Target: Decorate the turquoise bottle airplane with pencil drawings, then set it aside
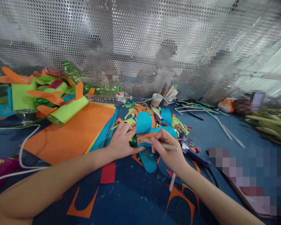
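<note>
A green bottle (132, 141) wrapped in blue paper lies on its side at mid-table, with rounded blue paper wings (144, 122) sticking out and an orange strip (146, 136) along its side. My left hand (123, 140) grips the bottle's left end, thumb below and fingers above. Pinched in my right hand (165, 147) is a slim pale pen-like tool (170, 146); whether it is a pen or a brush I cannot tell. Its tip touches the orange strip. Just to the right lies a dark blue glue gun (196, 156).
Orange and blue paper sheets (70, 137) and finished bottle planes (69, 109) occupy the left. Paper scraps (131, 115) litter the middle; cups (156, 99) with sticks stand behind. A white cable (22, 153) runs left. A perforated metal screen (131, 37) borders the back.
</note>
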`<control>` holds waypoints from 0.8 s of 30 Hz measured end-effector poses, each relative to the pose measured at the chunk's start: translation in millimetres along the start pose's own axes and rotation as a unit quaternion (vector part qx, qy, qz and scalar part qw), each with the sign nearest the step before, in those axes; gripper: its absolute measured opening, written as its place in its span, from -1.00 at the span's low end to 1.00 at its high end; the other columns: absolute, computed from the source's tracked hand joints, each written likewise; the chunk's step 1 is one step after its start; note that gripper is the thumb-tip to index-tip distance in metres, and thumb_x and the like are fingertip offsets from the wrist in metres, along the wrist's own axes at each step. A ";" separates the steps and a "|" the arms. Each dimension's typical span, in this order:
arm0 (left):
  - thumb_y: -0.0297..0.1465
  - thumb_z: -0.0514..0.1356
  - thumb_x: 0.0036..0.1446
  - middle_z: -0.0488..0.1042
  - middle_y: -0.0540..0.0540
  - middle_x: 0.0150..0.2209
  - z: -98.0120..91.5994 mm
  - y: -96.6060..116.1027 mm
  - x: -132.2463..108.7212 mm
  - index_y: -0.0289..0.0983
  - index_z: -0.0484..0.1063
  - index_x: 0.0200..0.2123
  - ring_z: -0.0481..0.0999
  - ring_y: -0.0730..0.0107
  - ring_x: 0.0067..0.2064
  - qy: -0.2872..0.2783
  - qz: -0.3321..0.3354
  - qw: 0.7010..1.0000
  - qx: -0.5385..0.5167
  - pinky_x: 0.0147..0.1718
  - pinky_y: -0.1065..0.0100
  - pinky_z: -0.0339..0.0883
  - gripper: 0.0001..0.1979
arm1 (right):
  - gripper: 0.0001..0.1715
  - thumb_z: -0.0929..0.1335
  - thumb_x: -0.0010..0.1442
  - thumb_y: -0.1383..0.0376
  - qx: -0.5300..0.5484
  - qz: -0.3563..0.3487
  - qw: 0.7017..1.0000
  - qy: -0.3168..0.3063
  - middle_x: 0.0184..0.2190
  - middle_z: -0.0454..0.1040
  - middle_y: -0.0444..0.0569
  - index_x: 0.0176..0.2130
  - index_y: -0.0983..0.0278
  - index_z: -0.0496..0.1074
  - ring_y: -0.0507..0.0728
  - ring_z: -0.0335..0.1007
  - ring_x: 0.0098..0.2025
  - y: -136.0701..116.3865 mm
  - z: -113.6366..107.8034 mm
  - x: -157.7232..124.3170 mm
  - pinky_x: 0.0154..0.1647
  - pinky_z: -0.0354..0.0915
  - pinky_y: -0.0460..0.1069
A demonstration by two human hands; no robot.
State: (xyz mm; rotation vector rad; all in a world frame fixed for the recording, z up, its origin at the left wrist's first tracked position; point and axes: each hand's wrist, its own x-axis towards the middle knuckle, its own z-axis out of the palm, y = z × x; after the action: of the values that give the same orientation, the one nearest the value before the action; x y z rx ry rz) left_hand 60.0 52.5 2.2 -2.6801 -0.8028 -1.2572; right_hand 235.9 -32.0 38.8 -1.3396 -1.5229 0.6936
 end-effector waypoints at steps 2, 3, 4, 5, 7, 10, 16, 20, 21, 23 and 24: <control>0.05 0.23 -0.04 0.24 -0.07 -0.39 -0.5 0.4 0.2 -0.30 0.45 -0.19 0.25 0.24 -0.30 -0.001 -0.003 1.000 0.000 -0.25 0.17 0.29 -0.45 | -0.71 0.27 0.24 0.22 0.000 0.004 1.000 0.002 -0.66 0.33 -0.20 -0.48 0.19 0.14 0.00 0.22 -0.60 0.1 -0.2 0.2 -0.55 0.15 -0.09; 0.05 0.23 -0.05 0.24 -0.07 -0.39 -0.9 0.7 0.3 -0.30 0.45 -0.19 0.25 0.24 -0.30 -0.001 -0.003 1.000 -0.001 -0.25 0.17 0.29 -0.45 | -0.72 0.27 0.24 0.22 0.003 0.008 1.000 0.007 -0.66 0.33 -0.21 -0.47 0.19 0.13 0.00 0.22 -0.61 0.1 -0.3 0.3 -0.56 0.15 -0.09; 0.05 0.24 -0.05 0.24 -0.07 -0.39 -1.2 0.8 0.5 -0.30 0.45 -0.19 0.25 0.24 -0.30 -0.001 -0.004 1.000 -0.002 -0.25 0.17 0.29 -0.44 | -0.73 0.27 0.24 0.23 0.007 0.011 1.000 0.012 -0.66 0.32 -0.21 -0.47 0.19 0.13 0.00 0.22 -0.61 0.1 -0.3 0.3 -0.55 0.15 -0.09; 0.05 0.24 -0.06 0.24 -0.07 -0.38 -1.5 1.0 0.6 -0.30 0.46 -0.19 0.25 0.24 -0.30 -0.002 -0.004 1.000 -0.003 -0.25 0.18 0.29 -0.44 | -0.74 0.27 0.23 0.23 0.013 0.012 1.000 0.016 -0.67 0.32 -0.22 -0.46 0.19 0.13 0.00 0.21 -0.61 0.1 -0.4 0.2 -0.56 0.14 -0.09; 0.05 0.25 -0.06 0.24 -0.07 -0.38 -1.7 1.0 0.8 -0.31 0.46 -0.19 0.26 0.24 -0.30 -0.004 -0.005 1.000 -0.002 -0.25 0.18 0.29 -0.44 | -0.75 0.27 0.23 0.24 0.020 0.013 1.000 0.017 -0.67 0.31 -0.23 -0.45 0.18 0.12 0.00 0.20 -0.62 0.0 -0.3 0.1 -0.56 0.14 -0.08; 0.04 0.26 -0.07 0.23 -0.07 -0.38 -1.2 0.6 0.7 -0.30 0.46 -0.18 0.26 0.24 -0.29 0.000 -0.002 1.000 -0.002 -0.24 0.17 0.29 -0.44 | -0.73 0.27 0.23 0.25 0.014 0.011 1.000 0.015 -0.68 0.30 -0.22 -0.47 0.19 0.11 0.00 0.19 -0.62 0.2 -0.2 0.1 -0.56 0.14 -0.08; 0.04 0.26 -0.06 0.24 -0.07 -0.37 -0.6 0.9 0.1 -0.29 0.45 -0.16 0.25 0.23 -0.28 0.004 -0.001 1.000 -0.006 -0.24 0.17 0.29 -0.44 | -0.75 0.26 0.23 0.25 0.009 0.006 1.000 0.019 -0.67 0.31 -0.22 -0.46 0.19 0.13 0.00 0.21 -0.62 0.9 -0.2 1.0 -0.57 0.14 -0.09; 0.05 0.24 -0.05 0.25 -0.08 -0.38 -0.6 1.3 0.6 -0.30 0.44 -0.14 0.26 0.23 -0.29 0.006 0.002 1.000 -0.004 -0.25 0.16 0.29 -0.43 | -0.74 0.26 0.24 0.23 0.004 0.002 1.000 0.010 -0.67 0.31 -0.22 -0.47 0.19 0.14 -0.01 0.21 -0.63 0.0 0.1 0.9 -0.57 0.15 -0.09; 0.05 0.24 -0.05 0.25 -0.08 -0.38 -0.6 1.4 0.8 -0.30 0.44 -0.15 0.26 0.23 -0.29 0.006 0.001 1.000 -0.004 -0.25 0.16 0.29 -0.43 | -0.73 0.26 0.24 0.23 0.002 0.002 1.000 0.010 -0.68 0.30 -0.22 -0.47 0.19 0.14 -0.01 0.20 -0.63 -0.3 0.0 0.7 -0.57 0.15 -0.09; 0.05 0.24 -0.05 0.25 -0.08 -0.38 -0.7 1.4 1.0 -0.29 0.45 -0.15 0.26 0.23 -0.30 0.007 0.000 1.000 -0.004 -0.25 0.17 0.29 -0.44 | -0.72 0.26 0.23 0.23 0.001 0.002 1.000 0.018 -0.68 0.30 -0.22 -0.48 0.19 0.12 0.00 0.20 -0.62 -1.0 -0.1 0.3 -0.57 0.15 -0.09; 0.05 0.24 -0.06 0.25 -0.07 -0.38 -0.7 1.4 1.0 -0.28 0.45 -0.16 0.26 0.23 -0.29 0.006 -0.002 1.000 -0.005 -0.25 0.17 0.29 -0.44 | -0.72 0.27 0.23 0.23 0.001 0.002 1.000 0.023 -0.68 0.30 -0.22 -0.48 0.19 0.12 0.00 0.20 -0.62 -1.3 -0.2 0.2 -0.57 0.14 -0.09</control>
State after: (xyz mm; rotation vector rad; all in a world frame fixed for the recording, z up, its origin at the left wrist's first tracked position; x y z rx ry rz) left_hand 60.8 51.5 3.6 -2.6760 -0.8017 -1.2808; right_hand 235.6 -32.1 40.1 -1.3492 -1.4831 0.6618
